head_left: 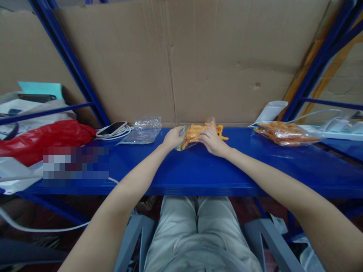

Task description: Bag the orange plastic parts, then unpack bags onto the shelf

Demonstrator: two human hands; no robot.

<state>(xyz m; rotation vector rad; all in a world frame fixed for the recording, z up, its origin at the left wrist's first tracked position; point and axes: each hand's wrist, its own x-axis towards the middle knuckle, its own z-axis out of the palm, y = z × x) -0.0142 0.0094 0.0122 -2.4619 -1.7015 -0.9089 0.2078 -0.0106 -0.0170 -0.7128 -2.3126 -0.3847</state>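
Note:
A clear plastic bag (183, 133) with a colourful printed end lies on the blue shelf, with orange plastic pieces (194, 132) in it. My left hand (172, 139) is closed on the bag's printed end. From the other side, my right hand (212, 142) has its fingers bent over the orange pieces, gripping them near the bag's right end. Some orange ends stick out past my right fingers, apparently clear of the film. What exact kind of item the pieces are, I cannot make out.
An empty clear bag (146, 130) lies left of my hands, beside a phone (113, 129) and a coiled white cable. Another bag of orange pieces (283, 133) sits at right near a power strip (336, 132). A red bag (53, 138) is far left. Cardboard (204, 60) stands behind.

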